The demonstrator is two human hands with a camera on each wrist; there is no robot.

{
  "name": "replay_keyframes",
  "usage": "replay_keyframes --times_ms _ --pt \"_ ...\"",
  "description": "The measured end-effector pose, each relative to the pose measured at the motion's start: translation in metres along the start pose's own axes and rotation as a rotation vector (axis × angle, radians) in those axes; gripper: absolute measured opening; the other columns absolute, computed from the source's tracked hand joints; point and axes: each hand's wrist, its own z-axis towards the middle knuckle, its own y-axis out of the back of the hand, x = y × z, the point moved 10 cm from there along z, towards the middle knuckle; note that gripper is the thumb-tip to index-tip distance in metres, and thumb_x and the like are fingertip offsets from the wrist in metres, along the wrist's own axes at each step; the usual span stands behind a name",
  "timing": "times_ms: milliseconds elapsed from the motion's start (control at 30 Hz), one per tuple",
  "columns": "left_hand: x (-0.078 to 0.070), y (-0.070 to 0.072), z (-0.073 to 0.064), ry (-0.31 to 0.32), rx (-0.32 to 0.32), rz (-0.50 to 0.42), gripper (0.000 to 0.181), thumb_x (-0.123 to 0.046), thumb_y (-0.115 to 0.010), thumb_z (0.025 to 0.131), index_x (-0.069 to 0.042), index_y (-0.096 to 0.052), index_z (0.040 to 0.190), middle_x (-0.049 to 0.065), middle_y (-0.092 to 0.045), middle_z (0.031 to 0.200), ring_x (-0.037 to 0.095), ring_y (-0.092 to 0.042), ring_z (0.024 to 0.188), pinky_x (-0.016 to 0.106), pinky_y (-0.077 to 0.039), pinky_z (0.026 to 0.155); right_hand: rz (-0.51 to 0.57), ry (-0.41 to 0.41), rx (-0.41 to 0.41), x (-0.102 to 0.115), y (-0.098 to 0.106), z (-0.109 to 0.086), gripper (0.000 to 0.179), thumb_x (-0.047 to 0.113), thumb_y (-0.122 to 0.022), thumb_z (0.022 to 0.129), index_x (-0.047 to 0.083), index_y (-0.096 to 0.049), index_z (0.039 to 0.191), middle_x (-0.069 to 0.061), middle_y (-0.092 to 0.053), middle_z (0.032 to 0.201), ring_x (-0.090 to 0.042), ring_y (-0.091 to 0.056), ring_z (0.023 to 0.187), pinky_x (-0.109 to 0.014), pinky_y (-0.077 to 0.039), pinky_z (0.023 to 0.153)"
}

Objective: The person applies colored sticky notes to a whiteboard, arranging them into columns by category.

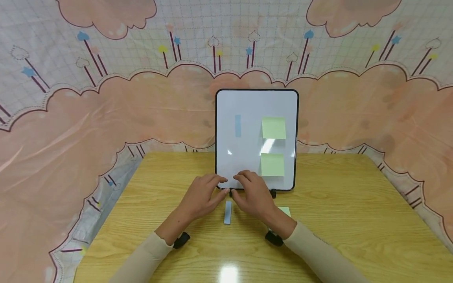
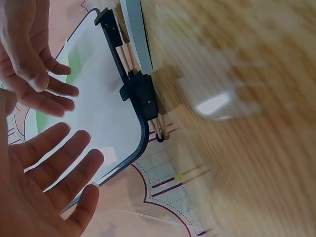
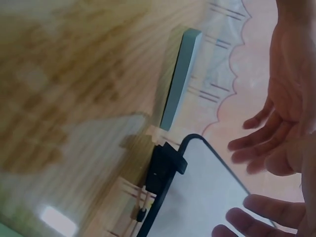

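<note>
Both hands hover in front of the whiteboard's lower edge, palms toward each other. Nothing is held by the left hand, whose fingers are loosely bent. The right hand faces it with fingers likewise relaxed around nothing, fingertips a small gap away. Below them on the table lies a narrow pale-blue strip pad, which looks like a thick block in the right wrist view. A thin light-blue strip sticks to the board's left half. On its right half are two green sticky notes, an upper note and a lower note.
Black clips on a small stand support the board's bottom edge. A green sticky note pad is partly hidden behind the right forearm. The wooden table meets a patterned cloth backdrop behind and at both sides.
</note>
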Motion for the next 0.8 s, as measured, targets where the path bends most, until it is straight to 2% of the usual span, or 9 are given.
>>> replay_keyframes --times_ms 400,600,800 --pt "0.0 -0.008 -0.012 0.026 0.144 0.016 0.039 -0.044 -0.07 0.102 -0.015 -0.073 0.128 -0.001 -0.071 0.127 0.023 -0.068 0.117 0.053 -0.05 0.103 0.016 0.062 0.047 0.007 -0.001 -0.009 0.03 0.013 -0.081 0.088 0.0 -0.076 0.114 -0.013 -0.071 0.117 -0.033 -0.068 0.106 -0.048 -0.057 0.091" --pt "0.001 -0.014 -0.017 0.023 0.213 0.036 0.046 -0.048 -0.074 0.098 -0.017 -0.071 0.131 0.0 -0.07 0.13 0.024 -0.067 0.121 0.055 -0.049 0.103 0.002 0.057 0.144 0.007 -0.009 -0.014 0.029 0.014 -0.082 0.087 0.0 -0.077 0.111 -0.011 -0.071 0.122 -0.032 -0.068 0.113 -0.05 -0.056 0.096" --pt "0.004 -0.025 -0.022 0.034 0.31 0.03 0.052 -0.05 -0.078 0.094 -0.017 -0.071 0.133 0.0 -0.069 0.134 0.024 -0.064 0.128 0.057 -0.047 0.107 0.007 0.103 0.268 0.011 -0.022 -0.017 0.029 0.013 -0.081 0.087 0.003 -0.077 0.115 -0.008 -0.071 0.124 -0.029 -0.067 0.115 -0.05 -0.056 0.096"
